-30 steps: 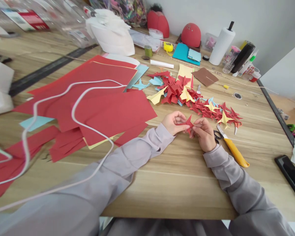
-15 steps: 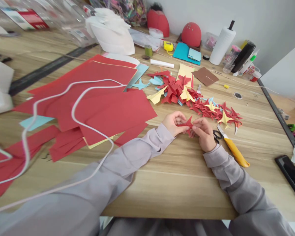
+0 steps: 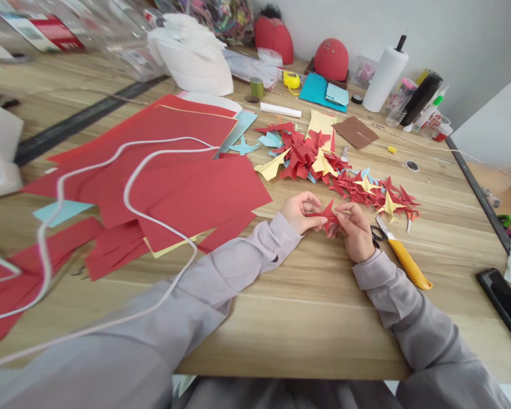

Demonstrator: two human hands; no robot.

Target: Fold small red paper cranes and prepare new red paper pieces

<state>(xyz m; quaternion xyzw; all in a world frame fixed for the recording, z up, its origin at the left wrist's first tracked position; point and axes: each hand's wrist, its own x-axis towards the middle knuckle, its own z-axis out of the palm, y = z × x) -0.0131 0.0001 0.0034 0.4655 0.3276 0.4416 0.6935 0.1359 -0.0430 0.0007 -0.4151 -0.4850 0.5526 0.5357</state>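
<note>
And there's the red star (image 3: pixel 329 211), right between left hand (image 3: pixel 301 212) and right hand (image 3: pixel 357 232), one tip poking up! Both pinch it, thumbs and fingers, from opposite sides, just this side of the folded pile (image 3: pixel 300 162).

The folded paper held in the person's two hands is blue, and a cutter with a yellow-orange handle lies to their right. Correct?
The colour is wrong: the head view shows red folded paper between the left hand and right hand. The cutter does lie to their right.
</note>
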